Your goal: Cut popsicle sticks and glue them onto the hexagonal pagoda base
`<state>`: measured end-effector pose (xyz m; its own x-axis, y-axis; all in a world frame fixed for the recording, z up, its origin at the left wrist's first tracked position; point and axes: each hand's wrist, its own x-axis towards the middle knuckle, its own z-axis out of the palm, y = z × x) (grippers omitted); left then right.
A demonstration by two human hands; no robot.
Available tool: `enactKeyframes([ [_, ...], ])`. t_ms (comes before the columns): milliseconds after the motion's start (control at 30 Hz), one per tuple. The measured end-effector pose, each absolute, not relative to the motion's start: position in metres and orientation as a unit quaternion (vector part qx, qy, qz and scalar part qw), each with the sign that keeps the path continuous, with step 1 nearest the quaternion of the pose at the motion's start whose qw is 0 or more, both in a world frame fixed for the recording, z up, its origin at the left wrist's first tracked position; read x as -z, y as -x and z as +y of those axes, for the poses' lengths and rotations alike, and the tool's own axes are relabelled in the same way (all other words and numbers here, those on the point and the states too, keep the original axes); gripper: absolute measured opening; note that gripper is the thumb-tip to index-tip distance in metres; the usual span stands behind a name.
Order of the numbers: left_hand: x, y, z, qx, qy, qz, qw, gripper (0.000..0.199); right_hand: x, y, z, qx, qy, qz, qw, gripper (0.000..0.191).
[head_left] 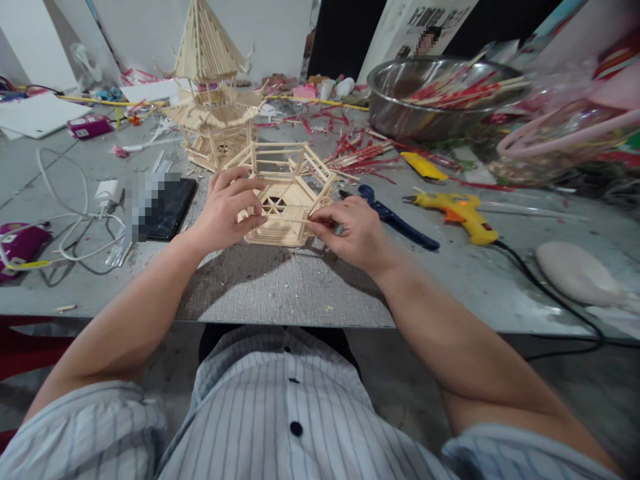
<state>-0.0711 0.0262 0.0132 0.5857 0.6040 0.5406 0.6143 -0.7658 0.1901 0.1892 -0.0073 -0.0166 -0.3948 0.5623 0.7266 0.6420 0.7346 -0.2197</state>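
A black phone (175, 203) lay near a white plug (109, 191) and a loopy white cord (42, 175). A purple box (90, 127) sat farther back, by a white sheet (37, 115). A smooth, pale lump (575, 270) lay far right. A poster (400, 30) stood behind the table (235, 293).

I wear a pale blue-grey collarless-looking cloth shirt (250, 413) with thin, dark vertical stripes, and small round black buttons (296, 429) run down its front. Its loose striped sleeves (95, 427) end around my elbows. Dark cloth trousers (345, 350) show past the hem. My forearms and fingers are bare.
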Motion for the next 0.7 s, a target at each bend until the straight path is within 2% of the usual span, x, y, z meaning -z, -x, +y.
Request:
enactKeyframes([
  [433, -0.0155, 0.0734, 0.0251, 0.277, 0.9, -0.336, 0.019, 0.012, 0.0173, -0.1891, -0.0063, 0.059, 0.35, -0.832, 0.427, 0.027],
  [700, -0.0146, 0.0739, 0.0246, 0.284, 0.902, -0.325, 0.023, 0.018, 0.0176, -0.1882, -0.0073, 0.055, 0.366, -0.827, 0.424, 0.027],
])
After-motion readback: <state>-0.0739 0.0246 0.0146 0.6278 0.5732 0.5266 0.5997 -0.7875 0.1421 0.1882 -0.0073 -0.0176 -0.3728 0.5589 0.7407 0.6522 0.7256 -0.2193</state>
